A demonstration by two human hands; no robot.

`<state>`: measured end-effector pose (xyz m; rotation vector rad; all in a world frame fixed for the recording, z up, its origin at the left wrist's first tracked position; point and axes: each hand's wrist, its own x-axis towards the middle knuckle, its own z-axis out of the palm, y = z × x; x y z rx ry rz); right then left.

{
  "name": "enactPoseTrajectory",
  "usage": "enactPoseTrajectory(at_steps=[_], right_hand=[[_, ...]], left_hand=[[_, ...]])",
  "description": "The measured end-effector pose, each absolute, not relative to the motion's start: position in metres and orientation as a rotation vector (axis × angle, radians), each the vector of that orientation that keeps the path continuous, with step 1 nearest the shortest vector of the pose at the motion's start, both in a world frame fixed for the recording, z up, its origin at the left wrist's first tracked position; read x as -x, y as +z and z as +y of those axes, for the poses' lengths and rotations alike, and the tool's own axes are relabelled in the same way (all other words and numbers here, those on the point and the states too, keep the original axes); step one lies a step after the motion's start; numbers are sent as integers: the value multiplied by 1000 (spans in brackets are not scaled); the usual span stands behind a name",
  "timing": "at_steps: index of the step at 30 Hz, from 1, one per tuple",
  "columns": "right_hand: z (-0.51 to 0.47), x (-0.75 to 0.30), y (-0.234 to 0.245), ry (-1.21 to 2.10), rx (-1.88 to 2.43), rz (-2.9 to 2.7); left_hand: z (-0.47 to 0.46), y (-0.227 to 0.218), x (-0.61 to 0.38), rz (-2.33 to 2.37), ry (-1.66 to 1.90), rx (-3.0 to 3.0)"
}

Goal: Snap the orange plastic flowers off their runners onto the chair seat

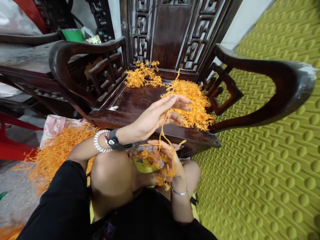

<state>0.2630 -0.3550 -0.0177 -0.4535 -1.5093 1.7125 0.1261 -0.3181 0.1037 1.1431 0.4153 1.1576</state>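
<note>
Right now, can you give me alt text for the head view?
The left hand pinches long orange strands that run down to a clump held in the right hand, over the person's lap. More orange piles lie on the dark wooden chair seat ahead.

The chair (130, 103) stands straight ahead, its seat before the knees. On the seat a large pile (192, 103) lies at the right by the armrest, with a small clump (142, 76) behind it near the backrest. The left hand (152, 118) hangs over the seat's front edge. The right hand (167, 160) sits below, in the lap, around a bundle (147, 156). A strand (163, 131) runs between them. Left of the knees, a heap (55, 150) lies on what may be a bag (53, 125). A mat (262, 166) covers the floor at right.
</note>
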Motion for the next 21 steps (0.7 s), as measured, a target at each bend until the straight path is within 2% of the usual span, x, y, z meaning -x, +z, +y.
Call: enactPoseTrajectory(at_steps=[15, 18, 21], right_hand=[[-377, -283, -21, 1197, 938, -1227], [-385, -293, -19, 1222, 974, -1208], [-395, -303, -12, 1362, 978, -1234]], left_hand=[[-302, 99, -138, 604, 1753, -1315], [-300, 99, -137, 550, 1764, -1333], [-297, 97, -134, 590, 1629, -1355]])
